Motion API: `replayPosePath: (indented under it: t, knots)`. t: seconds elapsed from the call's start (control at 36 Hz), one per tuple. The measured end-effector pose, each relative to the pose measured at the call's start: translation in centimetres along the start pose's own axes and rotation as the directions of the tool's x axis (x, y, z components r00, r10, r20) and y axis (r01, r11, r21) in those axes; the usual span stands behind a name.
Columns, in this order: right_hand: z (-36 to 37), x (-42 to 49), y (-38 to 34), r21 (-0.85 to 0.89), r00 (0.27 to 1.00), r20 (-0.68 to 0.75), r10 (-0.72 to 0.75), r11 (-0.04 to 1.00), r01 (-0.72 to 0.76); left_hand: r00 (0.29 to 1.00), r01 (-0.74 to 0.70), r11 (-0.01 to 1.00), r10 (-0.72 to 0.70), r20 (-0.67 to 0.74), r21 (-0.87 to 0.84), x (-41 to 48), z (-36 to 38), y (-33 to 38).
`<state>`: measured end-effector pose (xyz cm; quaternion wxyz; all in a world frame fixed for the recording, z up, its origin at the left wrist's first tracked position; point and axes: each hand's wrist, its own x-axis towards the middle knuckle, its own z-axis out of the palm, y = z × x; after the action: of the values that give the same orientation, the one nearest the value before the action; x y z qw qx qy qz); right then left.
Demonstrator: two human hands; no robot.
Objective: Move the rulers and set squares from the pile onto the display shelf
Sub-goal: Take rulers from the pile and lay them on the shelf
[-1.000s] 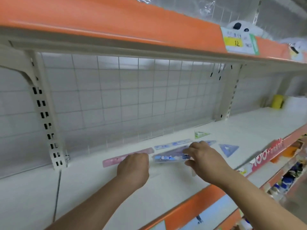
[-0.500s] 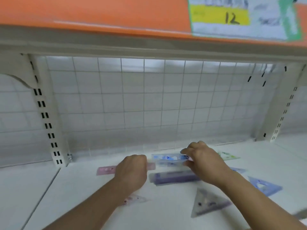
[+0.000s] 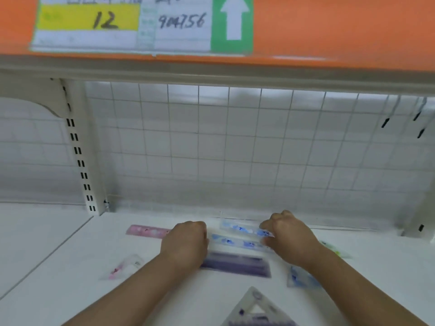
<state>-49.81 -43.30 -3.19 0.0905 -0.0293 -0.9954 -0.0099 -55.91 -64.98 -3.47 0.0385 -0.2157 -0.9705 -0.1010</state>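
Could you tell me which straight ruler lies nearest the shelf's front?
The purple ruler; the two blue rulers lie behind it, and the pink ruler sits back left.

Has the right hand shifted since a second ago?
Yes, backward. The right hand was well in front of the wire back panel; now its knuckles sit near the panel's foot, pinching a blue ruler.

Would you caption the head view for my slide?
Right hand pinches the rearmost blue ruler on the shelf, left hand alongside.
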Motion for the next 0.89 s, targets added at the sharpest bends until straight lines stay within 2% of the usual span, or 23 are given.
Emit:
replayPosePath:
  t: [0.19,0.75,0.89]
  knots:
    - [1.7,1.2,-0.1,0.044,0.995,0.096,-0.002,0.999,-0.002,0.999,0.05,0.999,-0.05,-0.002,0.006,-0.3,-0.8,-0.9]
    - [3.5,3.0,-0.8,0.09,0.986,0.168,0.022,0.995,-0.038,0.997,0.074,0.997,-0.074,0.002,-0.003,-1.1,-0.3,-3.2]
    - [3.9,3.1,-0.7,0.083,0.987,0.159,-0.005,0.997,-0.008,0.997,0.073,0.997,-0.073,0.008,-0.002,-1.1,-0.2,-3.3]
